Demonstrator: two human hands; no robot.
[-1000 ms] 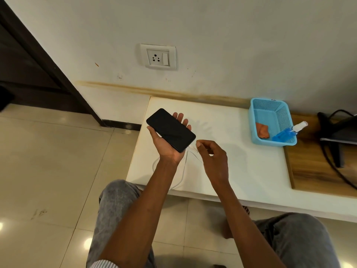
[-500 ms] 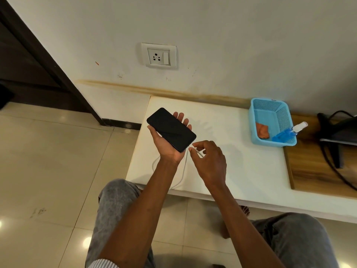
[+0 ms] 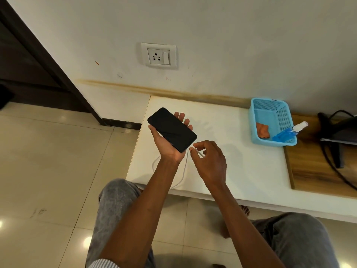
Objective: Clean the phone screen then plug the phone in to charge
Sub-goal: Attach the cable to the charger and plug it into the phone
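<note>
left hand (image 3: 170, 141) cradles a dark phone (image 3: 172, 129) on curled fingers while right hand (image 3: 209, 161) pinches the white cable (image 3: 183, 171) end above the tabletop (image 3: 241, 167).

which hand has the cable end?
The right hand: it pinches the white cable plug beside the phone. The left hand only cradles the phone.
</note>
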